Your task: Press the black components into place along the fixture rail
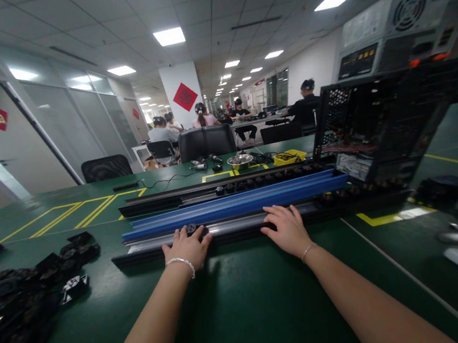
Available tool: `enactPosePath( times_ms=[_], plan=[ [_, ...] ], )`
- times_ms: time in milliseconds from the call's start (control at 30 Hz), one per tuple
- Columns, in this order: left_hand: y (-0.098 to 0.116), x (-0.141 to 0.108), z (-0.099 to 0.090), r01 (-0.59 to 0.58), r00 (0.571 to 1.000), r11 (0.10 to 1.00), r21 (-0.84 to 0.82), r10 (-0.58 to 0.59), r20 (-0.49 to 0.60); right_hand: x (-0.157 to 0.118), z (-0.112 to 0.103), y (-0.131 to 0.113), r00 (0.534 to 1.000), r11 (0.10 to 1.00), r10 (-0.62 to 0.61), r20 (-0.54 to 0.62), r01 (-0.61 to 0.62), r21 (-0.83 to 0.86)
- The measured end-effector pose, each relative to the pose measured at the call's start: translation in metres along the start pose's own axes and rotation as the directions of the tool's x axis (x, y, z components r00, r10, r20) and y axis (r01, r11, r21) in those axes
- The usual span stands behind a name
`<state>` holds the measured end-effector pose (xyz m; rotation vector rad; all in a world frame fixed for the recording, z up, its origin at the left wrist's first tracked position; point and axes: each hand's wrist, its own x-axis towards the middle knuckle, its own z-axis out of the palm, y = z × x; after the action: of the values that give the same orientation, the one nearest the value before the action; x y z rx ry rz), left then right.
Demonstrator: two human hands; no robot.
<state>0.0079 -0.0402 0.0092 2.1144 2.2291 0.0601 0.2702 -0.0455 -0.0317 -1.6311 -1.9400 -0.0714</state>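
A long dark rail (230,233) lies across the green table in front of me, with a row of small black parts (360,191) in its right portion. My left hand (188,248) rests on the rail's left part, fingers spread, beside a small black round part (192,229). Farther right, my right hand (285,229) lies on the same rail with its fingers apart. Neither hand is wrapped round anything. Just behind is a blue rail (234,203), and beyond it another black rail (151,204) holding several small black parts.
Black parts (18,297) are heaped on the left. An open computer case (382,124) stands at the right. Behind the rails are a metal bowl (240,161), a yellow tray (289,157) and cables. People sit at farther tables.
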Motion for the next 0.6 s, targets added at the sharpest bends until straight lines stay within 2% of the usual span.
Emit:
enactPosePath(
  times_ms=[333, 467, 600],
  plan=[
    [-0.009, 0.004, -0.007, 0.015, 0.997, 0.999, 0.033, -0.017, 0.077, 0.000, 0.001, 0.000, 1.000, 1.000, 0.011, 0.000, -0.011, 0.005],
    [-0.015, 0.007, -0.007, 0.031, 0.996, 0.999, 0.038, -0.035, 0.083, 0.000, 0.001, 0.000, 1.000, 1.000, 0.005, 0.002, -0.005, 0.005],
    [-0.024, 0.013, -0.005, 0.001, 0.998, 0.997, 0.074, -0.005, 0.066, 0.000, 0.001, 0.001, 1.000, 1.000, 0.006, -0.001, -0.006, 0.005]
  ],
)
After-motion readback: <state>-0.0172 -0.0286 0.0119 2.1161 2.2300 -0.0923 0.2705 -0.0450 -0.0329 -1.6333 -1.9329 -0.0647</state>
